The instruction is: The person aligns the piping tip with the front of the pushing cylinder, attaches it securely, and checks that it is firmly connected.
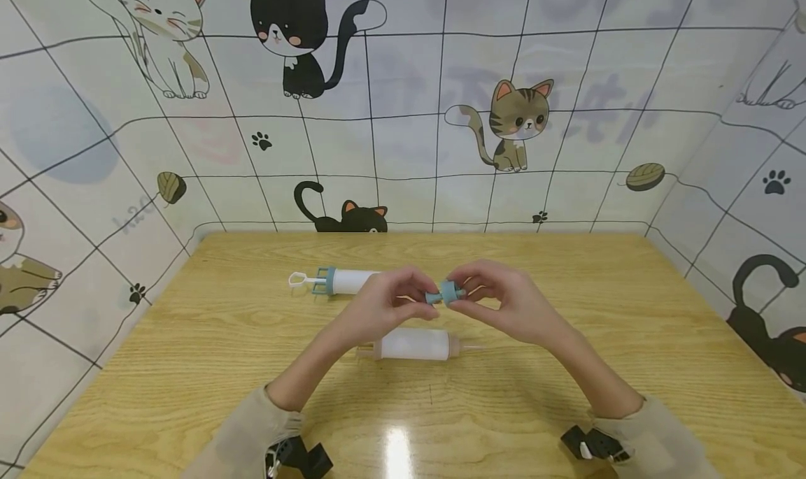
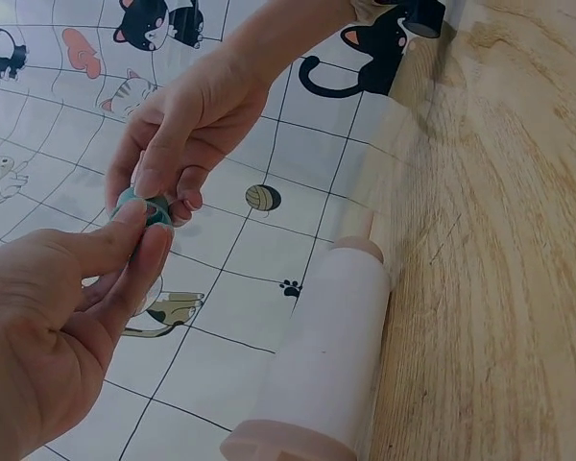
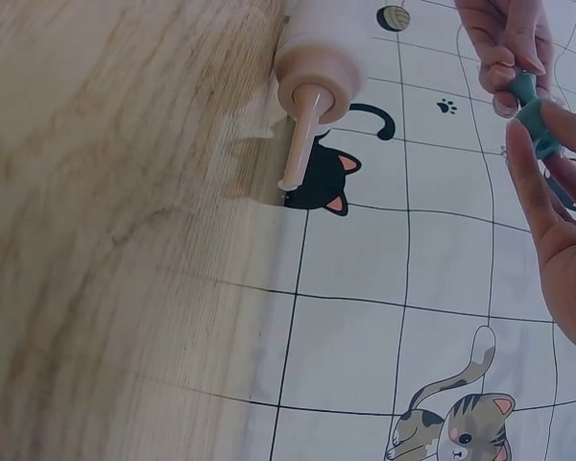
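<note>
Head view: one small blue-green fitting (image 1: 450, 293), which sits between both hands, above the wooden table (image 1: 189, 367). Left hand (image 1: 397, 298): pinches the narrow end. Right hand (image 1: 506, 301): pinches the wider body; the opposed grips probably steady both ends. One blue-trimmed white tube (image 1: 354, 282): lies flat, partly hidden behind the left hand. One pink-trimmed white tube (image 1: 415, 344): lies nearer the person, apparently leaving both hands free.

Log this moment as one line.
left hand: pinches teal part; right hand: pinches teal part; pink-ended tube: lies on table; teal-ended tube: lies farther back, partly behind left hand
</note>
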### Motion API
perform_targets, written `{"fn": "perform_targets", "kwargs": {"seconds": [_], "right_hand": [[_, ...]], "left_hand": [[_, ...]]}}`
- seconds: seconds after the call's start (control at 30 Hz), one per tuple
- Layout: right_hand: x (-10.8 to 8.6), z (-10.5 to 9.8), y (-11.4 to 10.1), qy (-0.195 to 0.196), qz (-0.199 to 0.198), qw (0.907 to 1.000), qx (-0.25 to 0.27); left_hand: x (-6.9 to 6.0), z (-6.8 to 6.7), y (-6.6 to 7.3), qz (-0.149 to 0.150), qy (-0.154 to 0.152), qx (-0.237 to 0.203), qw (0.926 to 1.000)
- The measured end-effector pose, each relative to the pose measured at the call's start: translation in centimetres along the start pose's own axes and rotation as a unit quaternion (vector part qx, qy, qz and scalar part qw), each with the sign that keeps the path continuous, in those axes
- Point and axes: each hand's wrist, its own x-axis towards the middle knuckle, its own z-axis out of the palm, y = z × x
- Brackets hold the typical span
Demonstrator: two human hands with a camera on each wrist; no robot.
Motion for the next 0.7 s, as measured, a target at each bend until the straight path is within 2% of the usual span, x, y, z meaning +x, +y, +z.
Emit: {"fn": "perform_targets", "kwargs": {"seconds": [0.4, 0.7], "right_hand": [[-0.11, -0.04, -0.01, 0.011, 0.003, 0.9999, -0.009], [-0.04, 0.15, -0.14, 0.014, -0.010, 0.9998, 0.003]], "left_hand": [[-0.04, -0.14, 0.26, -0.004, -0.005, -0.040, 0.9992], [0.15, -0.02, 0.10, -0.006, 0.027, -0.061, 0.9977]]}}
